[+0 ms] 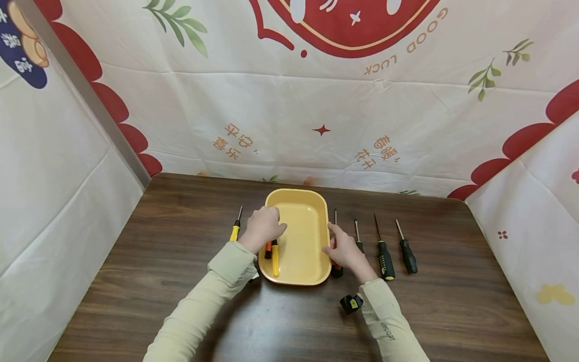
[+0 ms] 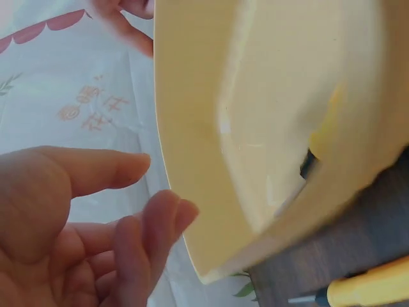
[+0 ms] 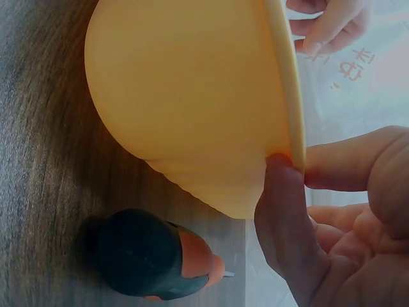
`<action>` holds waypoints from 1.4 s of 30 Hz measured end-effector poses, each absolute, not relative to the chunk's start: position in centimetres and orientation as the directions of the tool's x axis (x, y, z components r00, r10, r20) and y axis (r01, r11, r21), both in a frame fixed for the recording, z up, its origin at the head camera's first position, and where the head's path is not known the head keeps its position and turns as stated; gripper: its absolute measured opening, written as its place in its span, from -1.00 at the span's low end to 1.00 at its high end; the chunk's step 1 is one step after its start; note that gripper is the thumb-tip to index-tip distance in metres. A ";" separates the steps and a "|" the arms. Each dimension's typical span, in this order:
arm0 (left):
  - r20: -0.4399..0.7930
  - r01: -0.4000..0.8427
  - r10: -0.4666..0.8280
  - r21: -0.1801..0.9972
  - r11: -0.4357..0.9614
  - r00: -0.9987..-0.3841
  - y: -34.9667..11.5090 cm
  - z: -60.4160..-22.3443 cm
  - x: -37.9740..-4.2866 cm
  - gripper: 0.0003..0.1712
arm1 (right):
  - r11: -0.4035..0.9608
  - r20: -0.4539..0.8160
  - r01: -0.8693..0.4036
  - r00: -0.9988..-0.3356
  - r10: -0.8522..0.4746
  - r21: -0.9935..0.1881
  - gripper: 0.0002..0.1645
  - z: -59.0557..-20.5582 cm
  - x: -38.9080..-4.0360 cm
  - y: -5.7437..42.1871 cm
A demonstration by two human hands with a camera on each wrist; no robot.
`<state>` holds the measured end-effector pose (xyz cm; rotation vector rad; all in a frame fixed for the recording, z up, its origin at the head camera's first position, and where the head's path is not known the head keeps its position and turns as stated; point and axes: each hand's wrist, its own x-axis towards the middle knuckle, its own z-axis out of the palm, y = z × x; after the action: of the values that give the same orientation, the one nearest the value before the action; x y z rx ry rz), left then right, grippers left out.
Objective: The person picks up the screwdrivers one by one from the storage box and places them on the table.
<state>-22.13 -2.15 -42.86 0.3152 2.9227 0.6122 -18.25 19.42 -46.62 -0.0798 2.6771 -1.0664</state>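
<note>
A yellow plastic tray (image 1: pixel 302 236) stands on the table, with a yellow-handled tool (image 1: pixel 275 261) and a red-and-black handle (image 1: pixel 268 250) lying along its left side. My left hand (image 1: pixel 264 227) is over the tray's left rim. In the left wrist view its thumb (image 2: pixel 112 169) is apart from the loosely bent fingers, with nothing between them. My right hand (image 1: pixel 344 246) pinches the right rim between thumb and finger, as the right wrist view shows. Close beside that rim lies a black-and-orange screwdriver (image 3: pixel 153 256), partly covered by the hand in the head view.
Right of the tray lie several screwdrivers, among them a black one (image 1: pixel 408 257) and a black-and-yellow one (image 1: pixel 386 261). A black tape measure (image 1: pixel 351 303) sits near the right sleeve. Another yellow-handled screwdriver (image 1: pixel 234 231) is left of the tray. A printed cloth (image 1: pixel 280 110) hangs behind the table.
</note>
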 end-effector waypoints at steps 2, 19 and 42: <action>-0.138 0.159 0.231 0.398 0.904 -0.963 -1.8 -42.9 -22.4 -0.51 | 0.731 -0.218 0.043 -0.965 -0.147 -0.682 -0.20 -46.7 -18.3 19.4; -0.360 0.102 0.170 0.199 0.975 -0.917 1.1 -43.8 -24.2 -0.82 | 0.725 -0.220 0.050 -0.965 -0.142 -0.687 -0.20 -46.5 -18.3 19.4; -0.452 0.068 0.101 0.089 0.994 -0.886 2.2 -47.0 -24.7 -0.84 | 0.729 -0.215 0.050 -0.967 -0.136 -0.682 -0.19 -46.8 -18.2 19.4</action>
<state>-24.68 2.17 -46.95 0.1192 2.6640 0.0964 -18.18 19.40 -46.78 -0.0680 2.6825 -1.0692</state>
